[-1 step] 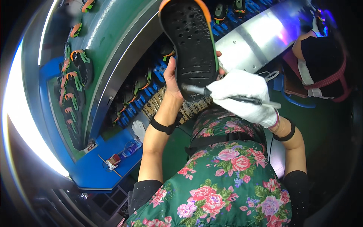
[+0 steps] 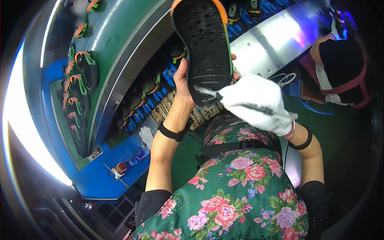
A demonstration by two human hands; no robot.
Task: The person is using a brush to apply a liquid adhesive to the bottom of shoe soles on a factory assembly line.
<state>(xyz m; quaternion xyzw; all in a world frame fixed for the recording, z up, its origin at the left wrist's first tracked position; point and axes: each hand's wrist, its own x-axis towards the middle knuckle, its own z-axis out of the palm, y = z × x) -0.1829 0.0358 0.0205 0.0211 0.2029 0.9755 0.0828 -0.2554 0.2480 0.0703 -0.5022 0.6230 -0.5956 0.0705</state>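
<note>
My bare left hand (image 2: 185, 86) is wrapped round a black shoe sole (image 2: 208, 52) with an orange and green rim, thumb on its left edge and fingertips showing past its right edge. The sole's dotted toe part points away from me. In a white knitted glove, my right hand (image 2: 256, 104) grips a slim brush (image 2: 208, 91) like a pen. The brush tip lies over the near, heel end of the sole, which looks wet and shiny. Part of the brush handle sticks out behind the glove.
On the left a green conveyor (image 2: 116, 36) carries several black and orange shoe parts (image 2: 85, 72). Blue racks with more shoe parts (image 2: 150, 86) run beside it. A white glove (image 2: 147, 136) hangs by a blue table (image 2: 116, 182). Another person's arm (image 2: 316, 50) is at the right.
The brush tip has shifted slightly over the heel end of the sole, and the gloved right hand has moved a little with it. The sole has moved slightly right.
</note>
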